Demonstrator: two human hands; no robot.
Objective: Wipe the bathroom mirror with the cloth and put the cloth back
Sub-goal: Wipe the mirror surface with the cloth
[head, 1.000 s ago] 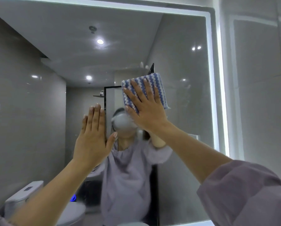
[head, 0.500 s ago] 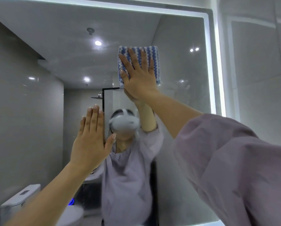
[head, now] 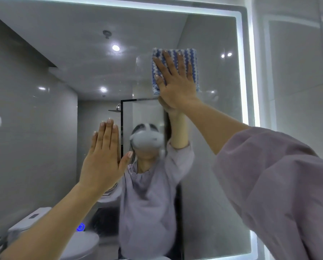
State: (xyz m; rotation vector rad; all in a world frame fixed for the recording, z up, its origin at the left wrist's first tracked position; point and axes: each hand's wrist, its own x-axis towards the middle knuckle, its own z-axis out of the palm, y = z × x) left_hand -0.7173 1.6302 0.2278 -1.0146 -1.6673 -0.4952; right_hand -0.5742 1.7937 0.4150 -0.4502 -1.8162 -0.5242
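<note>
A large wall mirror (head: 213,44) with a lit white border fills the view. A blue-and-white striped cloth (head: 191,55), folded into a square, lies flat against the glass in the upper middle. My right hand (head: 175,81) presses it to the mirror with straight, spread fingers; most of the cloth is under the palm. My left hand (head: 103,156) is flat against the glass lower left, fingers straight and together, holding nothing.
The lit frame edge (head: 250,72) runs down the right side, with a pale tiled wall (head: 297,81) beyond it. The glass reflects a person in a lilac top, a toilet (head: 78,244) at the lower left and ceiling spotlights.
My right hand has slid the cloth upward on the glass, from the middle to the upper part, then slightly right. My left hand has stayed pressed on the mirror.
</note>
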